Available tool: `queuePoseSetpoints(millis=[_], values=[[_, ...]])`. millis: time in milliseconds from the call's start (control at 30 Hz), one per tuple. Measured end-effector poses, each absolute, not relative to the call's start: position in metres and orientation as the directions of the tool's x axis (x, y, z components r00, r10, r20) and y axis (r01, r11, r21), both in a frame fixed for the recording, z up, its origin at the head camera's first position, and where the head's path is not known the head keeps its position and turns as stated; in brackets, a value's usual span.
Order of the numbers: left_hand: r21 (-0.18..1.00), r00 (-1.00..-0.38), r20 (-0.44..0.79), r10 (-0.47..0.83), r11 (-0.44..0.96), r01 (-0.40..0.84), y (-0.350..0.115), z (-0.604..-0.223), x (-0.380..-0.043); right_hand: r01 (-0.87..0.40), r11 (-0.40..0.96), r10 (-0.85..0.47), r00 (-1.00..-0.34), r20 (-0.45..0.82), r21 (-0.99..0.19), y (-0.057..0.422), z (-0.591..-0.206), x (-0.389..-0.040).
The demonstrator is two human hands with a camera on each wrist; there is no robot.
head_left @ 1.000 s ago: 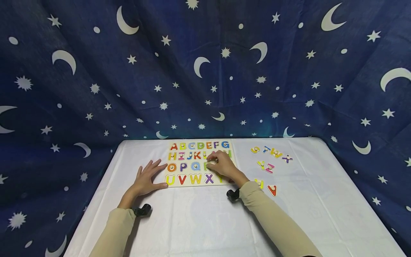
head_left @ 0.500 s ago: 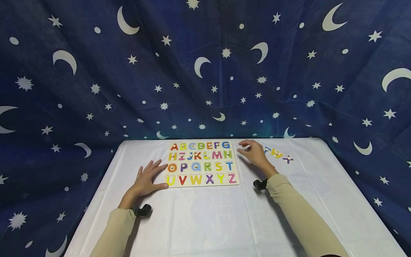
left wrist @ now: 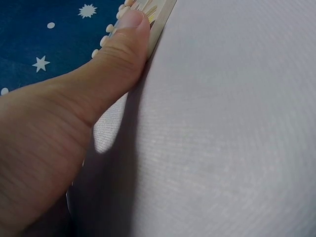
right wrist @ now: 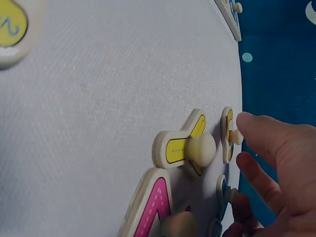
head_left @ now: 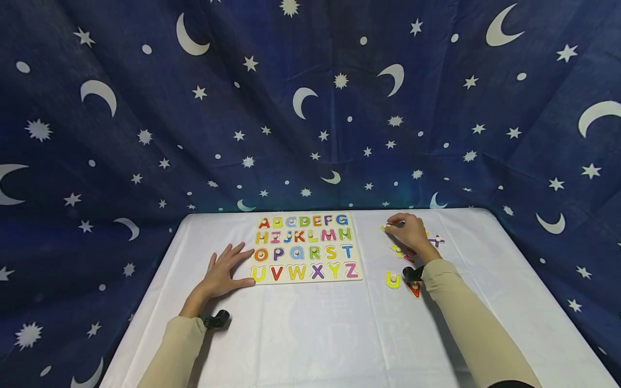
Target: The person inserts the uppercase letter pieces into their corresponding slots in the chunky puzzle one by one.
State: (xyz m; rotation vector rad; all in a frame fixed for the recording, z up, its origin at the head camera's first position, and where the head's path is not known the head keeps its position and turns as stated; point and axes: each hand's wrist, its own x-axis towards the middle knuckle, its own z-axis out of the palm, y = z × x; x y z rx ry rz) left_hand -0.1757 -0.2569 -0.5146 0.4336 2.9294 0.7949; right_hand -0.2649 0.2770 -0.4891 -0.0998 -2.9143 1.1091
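Note:
My left hand (head_left: 224, 274) rests with fingers spread at the left edge of a wooden alphabet puzzle board (head_left: 306, 282); its thumb lies on the board's near left corner. In the right wrist view, the thumb and index finger of my right hand (right wrist: 276, 168) stand on either side of the knob of a yellow-orange S letter piece (right wrist: 227, 133), with a gap visible between them. That piece lies flat on the table. Near it are a yellow Y piece (right wrist: 175, 149), a pink Z piece (right wrist: 152, 205) and a blue T piece (right wrist: 221, 192). Knobbed letters A through R sit in the board.
On the white table (head_left: 315, 334), right of the board, lie a yellow U piece (head_left: 393, 281), a red V-shaped piece (head_left: 414, 290) and a purple X piece (head_left: 437, 241). My right hand hides part of the group. A starry blue cloth (head_left: 310, 151) hangs behind the table.
My right hand has left the R spot on the board and moved right to the loose letters, over the S piece. The R piece now shows in its slot. My left hand has stayed in place.

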Motion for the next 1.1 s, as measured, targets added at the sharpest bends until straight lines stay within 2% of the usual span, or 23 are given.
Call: queuePoseSetpoints(millis=[400, 1100], values=[[0.502, -0.958, -0.006, 0.286, 0.830, 0.245, -0.2566, -0.5162, -0.1765, 0.147, 0.761, 0.135, -0.989, -0.068, -0.632, 0.2753, -0.4938, -0.2684], [0.501, -0.957, -0.008, 0.289, 0.830, 0.246, -0.2566, -0.5145, -0.1750, 0.121, 0.780, 0.148, -0.989, -0.006, -0.614, 0.2729, -0.4946, -0.2664]])
